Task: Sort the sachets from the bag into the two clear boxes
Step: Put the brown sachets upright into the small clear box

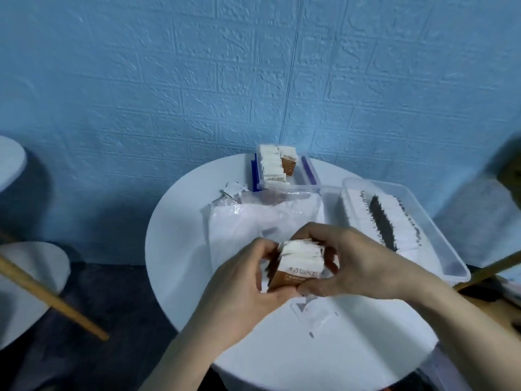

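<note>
Left hand (pixel 248 280) and right hand (pixel 352 261) clamp a brown sachet stack (pixel 298 263) at lower centre — squaring it for the small box (pixel 307 173) at upper centre.

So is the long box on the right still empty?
No, the long box already holds a row of white sachets standing on edge along most of its length.

Printed in white across the brown front sachet of the stack (pixel 298 266), pinched between left hand (pixel 242 280) and right hand (pixel 358 263): "taikon", after a small star-like mark. Same wordmark, fainter, on a white sachet at the near end of the far clear box (pixel 310 172). Smaller print beneath too blurred to read.
</note>
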`<state>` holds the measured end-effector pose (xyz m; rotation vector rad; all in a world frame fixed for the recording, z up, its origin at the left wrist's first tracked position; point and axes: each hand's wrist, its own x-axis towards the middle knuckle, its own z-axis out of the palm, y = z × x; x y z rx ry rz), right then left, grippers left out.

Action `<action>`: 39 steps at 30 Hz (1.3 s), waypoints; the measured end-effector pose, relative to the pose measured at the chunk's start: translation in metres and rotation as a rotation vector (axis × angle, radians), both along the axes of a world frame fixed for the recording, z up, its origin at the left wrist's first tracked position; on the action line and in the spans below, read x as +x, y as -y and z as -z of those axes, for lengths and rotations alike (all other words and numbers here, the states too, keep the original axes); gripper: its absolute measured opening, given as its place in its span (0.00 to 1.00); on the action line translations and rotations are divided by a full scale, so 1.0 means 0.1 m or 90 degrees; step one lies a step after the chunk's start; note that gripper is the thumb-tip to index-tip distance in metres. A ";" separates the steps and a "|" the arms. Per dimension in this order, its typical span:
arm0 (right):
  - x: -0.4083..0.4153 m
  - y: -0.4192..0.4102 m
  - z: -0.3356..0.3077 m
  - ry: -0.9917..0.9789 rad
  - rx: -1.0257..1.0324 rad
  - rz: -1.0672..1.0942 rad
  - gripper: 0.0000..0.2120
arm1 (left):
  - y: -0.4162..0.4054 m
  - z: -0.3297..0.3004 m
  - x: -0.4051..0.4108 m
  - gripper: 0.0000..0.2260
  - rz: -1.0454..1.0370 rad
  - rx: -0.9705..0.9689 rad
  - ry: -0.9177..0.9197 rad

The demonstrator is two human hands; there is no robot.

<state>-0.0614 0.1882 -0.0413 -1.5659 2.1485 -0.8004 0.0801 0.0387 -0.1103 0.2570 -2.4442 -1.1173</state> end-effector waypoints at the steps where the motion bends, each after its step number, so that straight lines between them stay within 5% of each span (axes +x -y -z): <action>1: -0.10 0.02 -0.08 0.008 -0.012 0.009 0.19 | 0.07 -0.07 -0.07 0.21 0.007 -0.001 -0.011; 5: -0.68 0.17 -0.33 0.013 -0.108 0.106 0.18 | 0.39 -0.23 -0.51 0.22 -0.015 -0.015 -0.055; 8: -1.24 0.45 -0.38 -0.042 -0.147 0.202 0.18 | 0.59 -0.21 -0.95 0.29 -0.058 -0.168 -0.018; 13: -1.99 1.03 -0.18 -0.141 -0.058 0.284 0.19 | 0.78 0.01 -1.42 0.37 -0.055 -0.269 0.078; 21: -2.64 1.60 0.24 -0.426 0.231 0.198 0.31 | 0.91 0.25 -1.52 0.37 -0.028 -0.295 0.073; 32: -2.76 1.70 0.29 -0.583 0.248 0.070 0.32 | 0.95 0.28 -1.54 0.32 0.002 -0.307 0.107; 39: -2.81 1.79 0.32 -0.358 0.245 0.128 0.35 | 0.96 0.29 -1.54 0.32 0.006 -0.301 0.113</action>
